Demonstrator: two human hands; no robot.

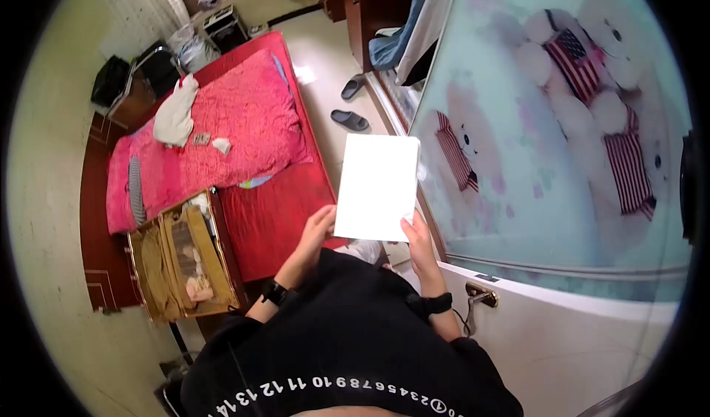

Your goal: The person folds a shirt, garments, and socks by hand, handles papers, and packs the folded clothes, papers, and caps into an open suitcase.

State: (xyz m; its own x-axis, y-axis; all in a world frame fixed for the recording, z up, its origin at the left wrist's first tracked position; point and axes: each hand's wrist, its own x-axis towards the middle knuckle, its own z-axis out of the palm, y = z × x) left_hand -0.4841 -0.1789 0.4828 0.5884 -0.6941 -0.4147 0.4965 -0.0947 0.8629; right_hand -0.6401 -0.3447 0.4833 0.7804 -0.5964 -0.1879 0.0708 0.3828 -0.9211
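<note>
In front of my chest I hold a flat white rectangular thing (378,187), about the size of a book. Its face is bright and blank, so I cannot make out whether it is a book, a pad or a board. My left hand (318,228) grips its lower left edge, the fingers partly behind it. At the lower right corner my right hand (418,239) pinches it, thumb on the front face. Both wrists carry black bands.
On the left, a red bed (274,224) bears a pink quilt (244,113) and white cloth (176,113). An open suitcase (222,258) lies by its near end. Dark slippers (349,120) are on the floor. A white door (547,328) and bear-printed sliding panel (510,128) stand right.
</note>
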